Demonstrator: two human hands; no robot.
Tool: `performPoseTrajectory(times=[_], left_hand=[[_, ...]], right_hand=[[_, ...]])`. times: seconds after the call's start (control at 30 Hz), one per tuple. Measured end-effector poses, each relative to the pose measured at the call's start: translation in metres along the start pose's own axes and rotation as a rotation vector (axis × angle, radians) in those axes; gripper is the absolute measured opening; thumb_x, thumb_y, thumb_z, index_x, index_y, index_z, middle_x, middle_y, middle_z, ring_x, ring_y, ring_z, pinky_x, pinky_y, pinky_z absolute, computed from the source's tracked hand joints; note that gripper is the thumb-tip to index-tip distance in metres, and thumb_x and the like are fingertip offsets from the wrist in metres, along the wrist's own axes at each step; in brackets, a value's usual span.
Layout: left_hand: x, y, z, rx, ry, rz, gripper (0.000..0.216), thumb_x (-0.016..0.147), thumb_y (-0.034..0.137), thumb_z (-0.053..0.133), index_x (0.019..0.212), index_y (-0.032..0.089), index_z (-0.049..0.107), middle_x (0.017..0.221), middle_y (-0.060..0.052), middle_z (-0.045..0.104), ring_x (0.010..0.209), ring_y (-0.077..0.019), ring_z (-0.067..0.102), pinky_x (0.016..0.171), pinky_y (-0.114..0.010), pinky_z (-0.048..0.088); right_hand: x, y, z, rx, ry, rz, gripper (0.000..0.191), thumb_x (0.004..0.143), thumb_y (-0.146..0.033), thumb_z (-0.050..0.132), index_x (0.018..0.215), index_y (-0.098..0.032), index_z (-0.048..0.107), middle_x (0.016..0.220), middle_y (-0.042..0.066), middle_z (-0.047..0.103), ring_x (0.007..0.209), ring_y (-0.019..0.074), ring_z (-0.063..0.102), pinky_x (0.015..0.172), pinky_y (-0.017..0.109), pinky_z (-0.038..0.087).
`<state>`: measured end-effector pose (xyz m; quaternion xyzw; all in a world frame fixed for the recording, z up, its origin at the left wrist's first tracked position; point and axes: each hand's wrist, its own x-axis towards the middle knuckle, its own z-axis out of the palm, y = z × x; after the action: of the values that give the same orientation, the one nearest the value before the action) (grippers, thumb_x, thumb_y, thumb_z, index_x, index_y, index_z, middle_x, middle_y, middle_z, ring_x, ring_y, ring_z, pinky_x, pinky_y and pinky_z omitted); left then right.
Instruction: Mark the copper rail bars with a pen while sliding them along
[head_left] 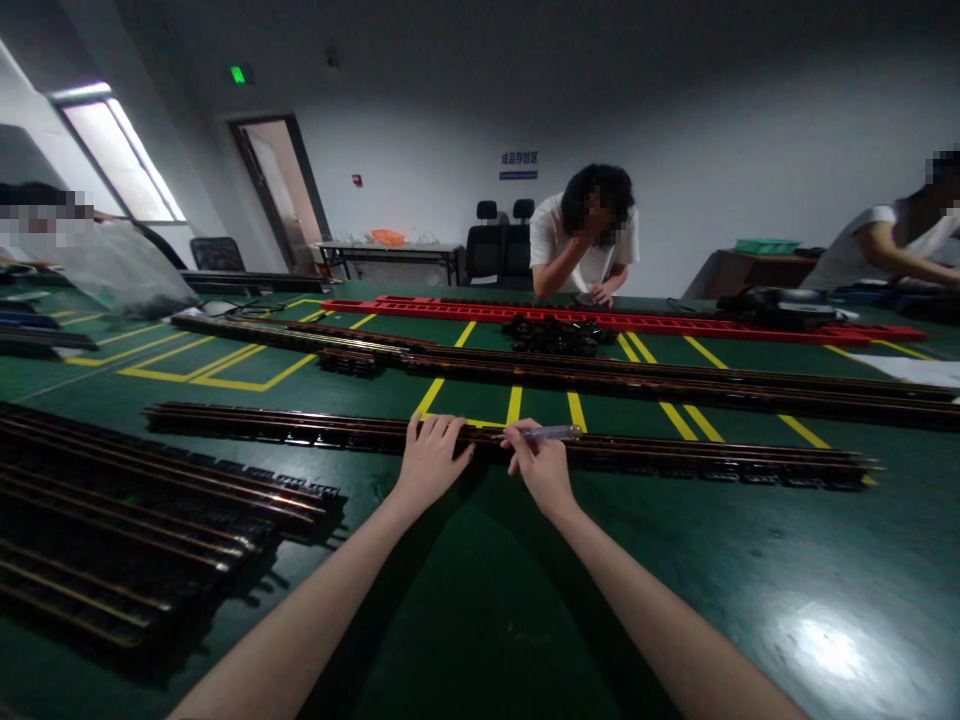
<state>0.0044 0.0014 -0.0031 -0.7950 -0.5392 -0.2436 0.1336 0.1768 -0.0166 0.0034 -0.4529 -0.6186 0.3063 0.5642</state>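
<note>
A long dark strip of track (330, 428) with thin copper-coloured rails lies across the green table in front of me. My left hand (433, 458) rests on its middle, fingers spread over the rails and thumb held apart. Just to the right, my right hand (541, 468) is closed around a slim, pen-like tool (551, 433) with a translucent handle. The tool lies nearly level over the strip, its thin end pointing left between my hands. Whether that end touches the rails is too small to tell.
More track strips (150, 510) are stacked at the left. Beyond, a longer row of track (637, 378), a dark pile of parts (559, 335) and red strips (675, 322) cross the green table (750, 580). A person (585, 235) sits opposite; others work at both sides.
</note>
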Motion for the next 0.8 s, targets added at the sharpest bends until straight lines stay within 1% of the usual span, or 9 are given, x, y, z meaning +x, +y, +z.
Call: performPoseTrajectory(times=[0.23,0.4,0.53,0.7,0.8], left_hand=[[-0.0006,0.0012,-0.0017,0.013,0.02,-0.015,0.029,0.085,0.027,0.05,0.112,0.02,0.057,0.109,-0.007,0.066,0.109,-0.0264,0.054,0.107,-0.05,0.022],[-0.0006,0.0021,-0.0033,0.018,0.021,-0.023,0.03,0.084,0.021,0.047,0.112,0.02,0.057,0.109,-0.007,0.066,0.109,-0.026,0.054,0.106,-0.05,0.023],[-0.0005,0.0019,-0.0035,0.01,0.026,-0.023,0.032,0.083,0.017,0.044,0.112,0.021,0.057,0.11,-0.006,0.066,0.109,-0.025,0.054,0.106,-0.049,0.023],[-0.0006,0.0017,-0.0045,0.009,0.018,-0.027,0.036,0.082,0.013,0.041,0.112,0.022,0.058,0.111,-0.006,0.065,0.109,-0.025,0.054,0.106,-0.049,0.024],[-0.0009,0.0016,-0.0051,0.014,0.014,-0.026,0.038,0.082,0.011,0.04,0.113,0.023,0.058,0.112,-0.007,0.065,0.109,-0.0251,0.053,0.105,-0.049,0.024]], right_hand=[[-0.0001,0.0002,0.0009,-0.002,0.001,0.002,0.032,0.087,-0.048,0.05,0.077,-0.018,0.058,0.069,0.002,0.064,0.039,0.0094,0.055,0.038,0.02,0.041],[-0.0008,0.0006,0.0024,0.014,0.021,-0.012,0.035,0.086,-0.051,0.05,0.077,-0.018,0.058,0.068,0.002,0.064,0.039,0.0096,0.054,0.036,0.02,0.041],[-0.0007,-0.0005,0.0014,0.015,-0.014,-0.017,0.036,0.086,-0.052,0.051,0.079,-0.018,0.059,0.069,0.002,0.065,0.04,0.0098,0.055,0.037,0.02,0.043],[-0.0013,-0.0014,0.0012,0.005,0.013,-0.018,0.039,0.086,-0.055,0.048,0.078,-0.018,0.059,0.069,0.003,0.065,0.04,0.0102,0.055,0.036,0.02,0.043],[-0.0014,-0.0012,0.0005,-0.008,-0.008,-0.011,0.039,0.086,-0.055,0.047,0.079,-0.019,0.058,0.07,0.004,0.065,0.041,0.0107,0.056,0.036,0.021,0.044]])
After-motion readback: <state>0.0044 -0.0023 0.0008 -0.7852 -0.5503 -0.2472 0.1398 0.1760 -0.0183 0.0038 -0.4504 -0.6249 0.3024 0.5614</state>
